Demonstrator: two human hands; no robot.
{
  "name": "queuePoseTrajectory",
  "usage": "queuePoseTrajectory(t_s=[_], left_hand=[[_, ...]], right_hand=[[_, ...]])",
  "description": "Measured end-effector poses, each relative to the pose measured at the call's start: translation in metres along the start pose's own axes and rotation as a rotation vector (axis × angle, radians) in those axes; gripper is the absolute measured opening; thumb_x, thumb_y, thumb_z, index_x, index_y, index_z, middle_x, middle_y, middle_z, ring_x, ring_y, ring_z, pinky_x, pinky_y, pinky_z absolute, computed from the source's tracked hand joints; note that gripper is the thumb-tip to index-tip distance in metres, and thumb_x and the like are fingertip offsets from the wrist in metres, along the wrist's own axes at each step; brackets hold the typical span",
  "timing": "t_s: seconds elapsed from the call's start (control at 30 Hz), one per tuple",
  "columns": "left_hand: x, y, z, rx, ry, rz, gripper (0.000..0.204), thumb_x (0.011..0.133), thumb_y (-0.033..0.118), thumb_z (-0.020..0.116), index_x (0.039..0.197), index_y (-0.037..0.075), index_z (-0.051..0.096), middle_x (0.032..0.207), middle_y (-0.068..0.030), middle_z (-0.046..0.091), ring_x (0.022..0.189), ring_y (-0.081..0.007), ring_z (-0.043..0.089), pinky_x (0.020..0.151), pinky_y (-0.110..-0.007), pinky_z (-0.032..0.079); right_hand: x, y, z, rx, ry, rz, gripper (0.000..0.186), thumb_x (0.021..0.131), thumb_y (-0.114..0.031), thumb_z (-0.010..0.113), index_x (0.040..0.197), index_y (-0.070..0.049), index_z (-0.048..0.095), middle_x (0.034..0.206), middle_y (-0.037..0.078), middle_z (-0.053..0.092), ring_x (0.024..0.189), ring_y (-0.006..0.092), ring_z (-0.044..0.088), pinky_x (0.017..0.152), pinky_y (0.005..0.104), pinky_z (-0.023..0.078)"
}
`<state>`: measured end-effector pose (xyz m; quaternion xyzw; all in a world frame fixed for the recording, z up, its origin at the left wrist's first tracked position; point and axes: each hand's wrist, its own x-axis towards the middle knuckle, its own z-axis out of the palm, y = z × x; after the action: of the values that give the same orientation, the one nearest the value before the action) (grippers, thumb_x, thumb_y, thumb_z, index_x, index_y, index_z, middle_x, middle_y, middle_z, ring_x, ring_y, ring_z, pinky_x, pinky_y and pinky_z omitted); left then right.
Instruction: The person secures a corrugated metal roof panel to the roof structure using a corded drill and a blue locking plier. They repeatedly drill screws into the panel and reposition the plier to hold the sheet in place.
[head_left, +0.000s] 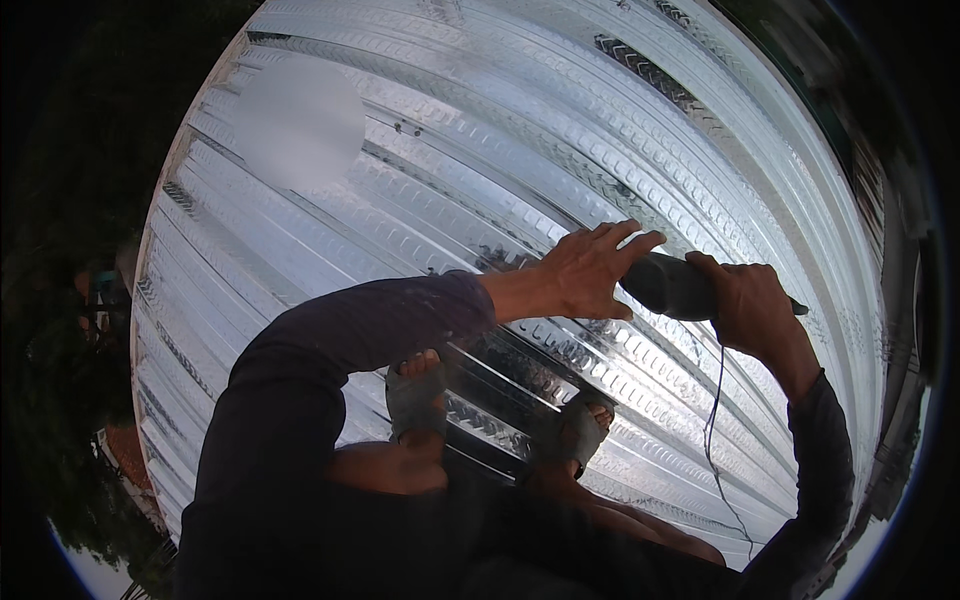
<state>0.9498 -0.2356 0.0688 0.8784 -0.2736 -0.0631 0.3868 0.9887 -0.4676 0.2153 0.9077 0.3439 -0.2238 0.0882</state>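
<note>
My right hand (748, 300) is wrapped round a dark corded power tool (668, 287), held above the metal roof. Its rounded end points left, and a short dark tip shows past the hand on the right; the exact kind of tool is unclear. A thin cord (712, 430) hangs down from below that hand toward the lower right. Close to the rounded end is my left hand (590, 272), its fingers spread and curved. Whether those fingertips touch the tool cannot be made out.
Shiny ribbed metal roofing sheets (450, 190) spread beneath me, with raised ridges running diagonally. My sandalled feet (417, 385) stand on them. A pale round blur (300, 122) covers part of the upper left. The roof's edge (150, 230) curves along the left, with dark foliage (70, 200) beyond.
</note>
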Motion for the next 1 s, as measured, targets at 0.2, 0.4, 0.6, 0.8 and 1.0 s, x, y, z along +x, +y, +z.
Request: queuePoseTrajectory(t_s=[0.2, 0.4, 0.6, 0.8, 1.0], left_hand=[[0.051, 0.011, 0.019, -0.111, -0.018, 0.108, 0.078, 0.074, 0.040, 0.088, 0.135, 0.012, 0.049, 0.105, -0.0168, 0.072, 0.097, -0.0381, 0.072, 0.087, -0.047, 0.059], [0.061, 0.000, -0.003, -0.059, -0.102, 0.227, 0.078, 0.072, 0.036, 0.092, 0.136, 0.012, 0.056, 0.107, -0.0136, 0.075, 0.097, -0.0343, 0.074, 0.090, -0.045, 0.059], [0.081, -0.013, -0.028, -0.054, -0.335, 0.071, 0.078, 0.078, 0.025, 0.086, 0.147, 0.010, 0.053, 0.133, -0.0178, 0.067, 0.125, -0.0354, 0.063, 0.111, -0.049, 0.048], [0.043, -0.095, -0.010, 0.407, -0.497, -0.197, 0.053, 0.097, 0.028, 0.062, 0.147, 0.010, 0.053, 0.133, -0.0190, 0.066, 0.126, -0.0374, 0.061, 0.109, -0.047, 0.048], [0.015, -0.124, 0.033, 0.480, -0.452, -0.219, 0.054, 0.100, 0.038, 0.060, 0.147, 0.012, 0.052, 0.137, -0.0162, 0.060, 0.128, -0.0366, 0.058, 0.108, -0.053, 0.044]], right_hand=[[-0.017, 0.020, 0.013, 0.032, 0.076, 0.080, 0.065, 0.074, 0.004, 0.079, 0.134, -0.009, 0.058, 0.097, 0.016, 0.077, 0.084, 0.0348, 0.076, 0.079, 0.0453, 0.062], [-0.023, 0.017, 0.030, -0.020, 0.284, 0.050, 0.057, 0.077, 0.001, 0.074, 0.132, -0.005, 0.059, 0.088, 0.017, 0.074, 0.082, 0.0350, 0.074, 0.072, 0.0461, 0.060], [-0.024, 0.038, 0.040, 0.021, 0.298, 0.063, 0.065, 0.076, 0.001, 0.083, 0.136, -0.009, 0.061, 0.107, 0.018, 0.076, 0.096, 0.0361, 0.076, 0.087, 0.0450, 0.062], [-0.033, 0.024, 0.032, 0.093, 0.305, 0.120, 0.058, 0.076, 0.000, 0.076, 0.131, -0.012, 0.063, 0.100, 0.016, 0.076, 0.094, 0.0366, 0.074, 0.085, 0.0451, 0.060], [-0.042, 0.037, 0.039, 0.190, 0.370, 0.129, 0.064, 0.075, -0.003, 0.079, 0.137, -0.012, 0.061, 0.108, 0.017, 0.075, 0.102, 0.0376, 0.072, 0.092, 0.0466, 0.058]])
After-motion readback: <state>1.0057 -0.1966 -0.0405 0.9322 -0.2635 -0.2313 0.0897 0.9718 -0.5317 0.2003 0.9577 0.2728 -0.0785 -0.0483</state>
